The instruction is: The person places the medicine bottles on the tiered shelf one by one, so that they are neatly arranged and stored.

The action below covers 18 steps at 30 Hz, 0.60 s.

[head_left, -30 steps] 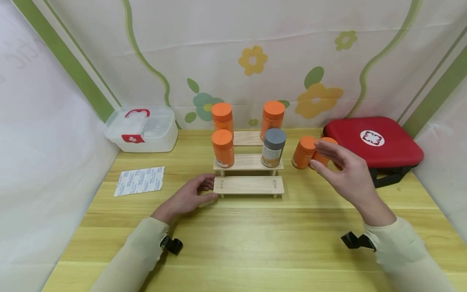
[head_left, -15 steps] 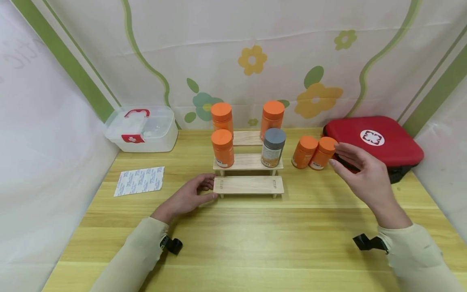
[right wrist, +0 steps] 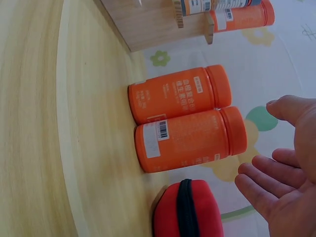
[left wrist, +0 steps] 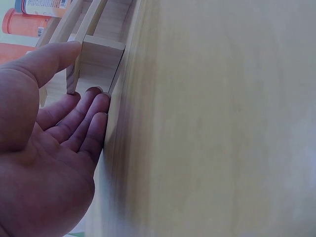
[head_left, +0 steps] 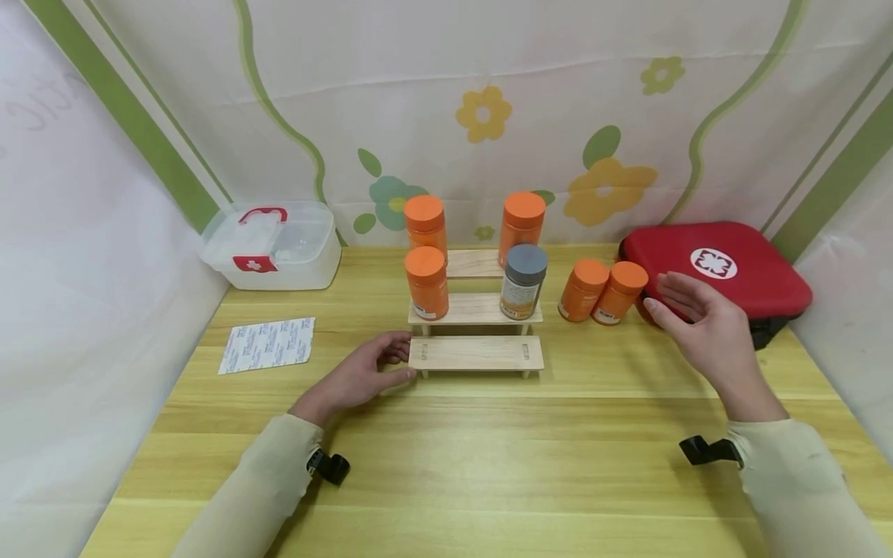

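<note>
A stepped wooden rack (head_left: pixel 476 353) stands mid-table, its lowest step bare. My left hand (head_left: pixel 363 373) holds that step's left end, the thumb at the front corner and the fingers at the end and back, as the left wrist view shows. On the upper steps stand orange jars (head_left: pixel 427 284) and one grey-lidded jar (head_left: pixel 522 282). Right of the rack, two orange jars, one on the left (head_left: pixel 584 291) and one on the right (head_left: pixel 619 293), stand side by side, touching. My right hand (head_left: pixel 711 333) hovers just right of them, fingers extended, holding nothing.
A red first-aid case (head_left: pixel 711 271) lies at the back right, behind my right hand. At the back left is a clear plastic first-aid box (head_left: pixel 300 252) with a red handle. A printed white sheet (head_left: pixel 268 346) lies on the left of the wooden table (head_left: pixel 488 465).
My right hand has moved right, away from the right-hand orange jar, which now shows fully beside its neighbour. My left hand and the rack have stayed in place.
</note>
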Each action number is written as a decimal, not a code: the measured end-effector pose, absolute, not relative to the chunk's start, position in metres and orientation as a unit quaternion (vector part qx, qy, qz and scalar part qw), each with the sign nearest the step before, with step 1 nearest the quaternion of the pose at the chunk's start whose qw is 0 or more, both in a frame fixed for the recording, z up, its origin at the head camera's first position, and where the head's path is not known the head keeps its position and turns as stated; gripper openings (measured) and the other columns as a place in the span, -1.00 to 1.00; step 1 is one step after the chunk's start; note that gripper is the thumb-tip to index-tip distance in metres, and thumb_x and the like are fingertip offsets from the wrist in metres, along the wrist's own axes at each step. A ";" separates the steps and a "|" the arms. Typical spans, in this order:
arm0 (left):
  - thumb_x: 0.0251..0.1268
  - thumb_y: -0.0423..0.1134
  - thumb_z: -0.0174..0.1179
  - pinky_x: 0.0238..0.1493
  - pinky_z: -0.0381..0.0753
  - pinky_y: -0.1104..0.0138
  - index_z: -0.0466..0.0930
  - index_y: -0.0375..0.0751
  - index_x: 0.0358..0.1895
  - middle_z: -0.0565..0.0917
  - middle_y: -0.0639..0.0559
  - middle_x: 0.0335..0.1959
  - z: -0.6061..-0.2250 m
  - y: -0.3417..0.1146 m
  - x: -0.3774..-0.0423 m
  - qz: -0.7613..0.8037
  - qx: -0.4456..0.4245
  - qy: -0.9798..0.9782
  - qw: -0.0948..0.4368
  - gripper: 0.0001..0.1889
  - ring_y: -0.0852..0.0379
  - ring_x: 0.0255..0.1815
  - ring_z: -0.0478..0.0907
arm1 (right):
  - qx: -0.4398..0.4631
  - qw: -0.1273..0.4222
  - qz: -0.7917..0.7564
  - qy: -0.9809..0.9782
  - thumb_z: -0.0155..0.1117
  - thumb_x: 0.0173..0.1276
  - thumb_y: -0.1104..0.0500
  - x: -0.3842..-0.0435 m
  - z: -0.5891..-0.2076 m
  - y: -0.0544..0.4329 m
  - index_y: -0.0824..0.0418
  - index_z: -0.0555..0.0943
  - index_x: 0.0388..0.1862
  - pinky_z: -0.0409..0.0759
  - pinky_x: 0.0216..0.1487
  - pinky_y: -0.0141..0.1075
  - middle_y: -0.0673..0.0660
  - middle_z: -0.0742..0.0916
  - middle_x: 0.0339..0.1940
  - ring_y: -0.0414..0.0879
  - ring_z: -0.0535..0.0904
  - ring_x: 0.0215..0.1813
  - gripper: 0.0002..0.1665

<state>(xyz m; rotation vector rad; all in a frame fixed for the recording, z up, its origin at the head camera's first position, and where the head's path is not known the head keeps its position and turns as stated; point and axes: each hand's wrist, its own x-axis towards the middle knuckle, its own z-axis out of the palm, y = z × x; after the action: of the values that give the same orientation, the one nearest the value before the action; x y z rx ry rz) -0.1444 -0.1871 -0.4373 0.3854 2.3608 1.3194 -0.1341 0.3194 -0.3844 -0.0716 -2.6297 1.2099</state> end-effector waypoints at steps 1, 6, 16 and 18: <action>0.52 -0.08 0.39 0.62 0.42 -0.12 0.31 -0.25 0.62 0.63 -0.14 0.36 -0.437 -0.187 -0.144 0.473 0.139 0.846 0.203 -0.25 -0.13 0.43 0.54 | -0.026 0.118 0.416 -0.901 0.42 0.54 -0.11 -0.136 -0.386 0.320 0.19 0.44 0.63 0.49 0.10 -0.82 0.37 0.65 0.48 -0.58 0.60 0.19 -0.19; 0.52 -0.07 0.38 0.61 0.43 -0.12 0.32 -0.25 0.61 0.63 -0.15 0.36 -0.438 -0.188 -0.145 0.477 0.143 0.844 0.200 -0.26 -0.13 0.42 0.54 | -0.035 0.094 0.426 -0.899 0.42 0.54 -0.13 -0.147 -0.394 0.324 0.18 0.39 0.67 0.51 0.07 -0.82 0.38 0.62 0.51 -0.26 0.68 0.34 -0.14; 0.51 -0.08 0.40 0.62 0.43 -0.11 0.31 -0.23 0.63 0.62 -0.14 0.37 -0.438 -0.188 -0.144 0.478 0.134 0.844 0.204 -0.24 -0.13 0.43 0.53 | -0.045 0.048 0.450 -0.891 0.41 0.54 -0.16 -0.167 -0.404 0.320 0.22 0.23 0.75 0.55 0.07 -0.79 0.42 0.52 0.60 0.35 0.53 0.52 0.01; 0.51 -0.07 0.40 0.62 0.43 -0.12 0.30 -0.23 0.63 0.62 -0.14 0.37 -0.438 -0.187 -0.144 0.476 0.135 0.845 0.204 -0.24 -0.13 0.43 0.53 | -0.044 0.040 0.451 -0.891 0.41 0.54 -0.17 -0.171 -0.405 0.319 0.23 0.18 0.76 0.54 0.07 -0.80 0.42 0.50 0.61 0.39 0.52 0.53 0.04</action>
<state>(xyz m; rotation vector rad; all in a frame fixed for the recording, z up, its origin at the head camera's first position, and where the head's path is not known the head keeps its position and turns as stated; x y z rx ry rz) -0.1437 -0.1873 -0.4376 0.3756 2.3566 1.3283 -0.1707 0.3188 -0.4050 -0.1337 -2.7289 1.3808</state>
